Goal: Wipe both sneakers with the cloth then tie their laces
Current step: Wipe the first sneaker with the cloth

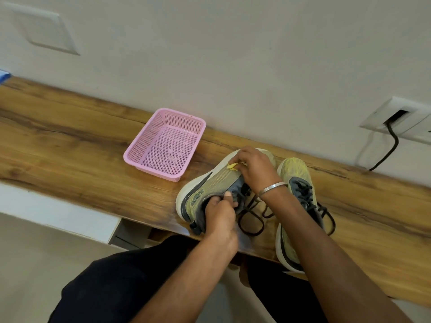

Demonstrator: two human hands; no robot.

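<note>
Wood-grain worktop (70, 145) against a pale wall (233, 54); basket (142, 145) at 10 o'clock of the sneaker (217, 183), left hand (220, 213) grasping its collar, right hand (254, 169) pinching the cloth (232, 166).

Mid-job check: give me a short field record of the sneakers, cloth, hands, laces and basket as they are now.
surface: wooden shelf against a wall
left sneaker: tilted on its side, sole toward the basket
right sneaker: upright on the shelf, beside the first
cloth: yellow, mostly hidden under the right hand
right hand: pressing the cloth on the left sneaker's toe area
left hand: gripping the left sneaker's collar
laces: loose on both sneakers, untied
pink basket: nothing inside it, left of the sneakers
</note>
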